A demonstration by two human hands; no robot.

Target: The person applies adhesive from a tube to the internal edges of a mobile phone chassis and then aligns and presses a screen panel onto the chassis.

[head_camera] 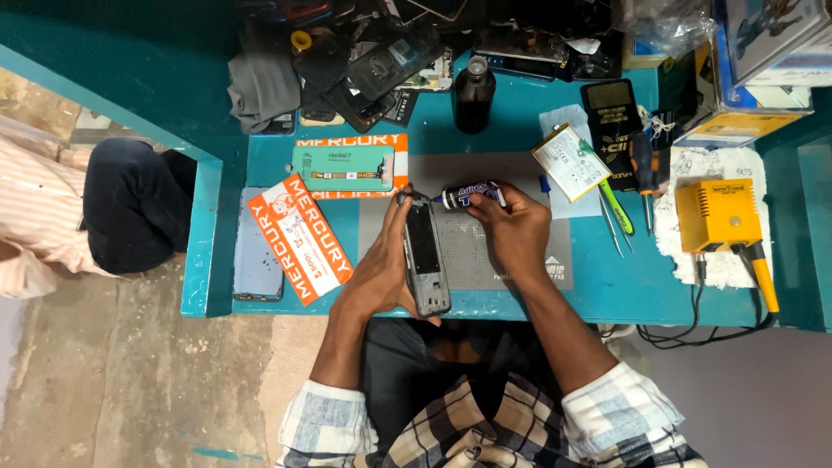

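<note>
Left hand (381,273) grips phone frame (426,256); right hand (516,230) pinches glue tube (468,194) at frame's top

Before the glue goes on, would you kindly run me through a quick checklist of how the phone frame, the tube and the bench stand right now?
1. Phone frame held firmly: ok, the left hand grips its side, above the grey work mat.
2. Glue tube in hand: ok, the right hand holds it.
3. Nozzle aimed at the frame's top edge: ok, the tip sits close to it; whether it touches, cannot tell.
4. Tube cap off: cannot tell, too small.
5. Tweezers within reach: ok, lying right of the mat.
6. Soldering station clear of the hands: ok, far right on a white cloth.
</note>
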